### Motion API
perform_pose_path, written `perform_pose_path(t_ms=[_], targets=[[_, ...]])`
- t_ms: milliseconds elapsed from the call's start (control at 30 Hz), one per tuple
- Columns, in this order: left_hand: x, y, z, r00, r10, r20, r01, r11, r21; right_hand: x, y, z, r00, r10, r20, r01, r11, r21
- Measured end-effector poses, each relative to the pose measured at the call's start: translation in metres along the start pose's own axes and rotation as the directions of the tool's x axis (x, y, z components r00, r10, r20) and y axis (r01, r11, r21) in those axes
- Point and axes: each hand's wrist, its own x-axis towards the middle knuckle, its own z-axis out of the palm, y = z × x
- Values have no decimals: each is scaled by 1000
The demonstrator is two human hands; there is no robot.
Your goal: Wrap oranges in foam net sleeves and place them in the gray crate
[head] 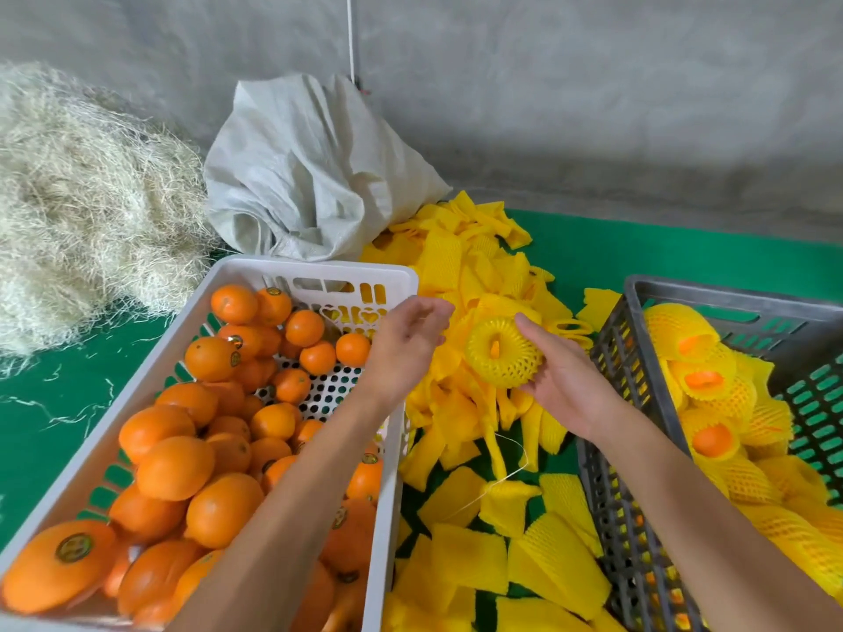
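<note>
At frame centre, the right hand (pixel 554 374) cups a sleeved orange (pixel 503 352) over the loose yellow sleeves (pixel 470 554) on the green surface (pixel 684 253). The left hand (pixel 406 339) hangs spread and empty beside the white crate (pixel 319 272). The gray crate (pixel 638 540) sits at right.

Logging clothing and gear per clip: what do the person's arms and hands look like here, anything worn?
Both forearms enter from the bottom edge and are bare as far as the frame shows: no sleeves in view. The left hand and right hand wear no gloves. No rings, watch, bracelet or wristband show on the visible sides, and no tape, markings or cables.
</note>
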Motion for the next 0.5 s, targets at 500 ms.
perform_pose_path(t_ms=[500], targets=[[-57,-54,-67,700,-675,233,6,331,944,1,0,-2,996,-10,-90,-6,984,-179]])
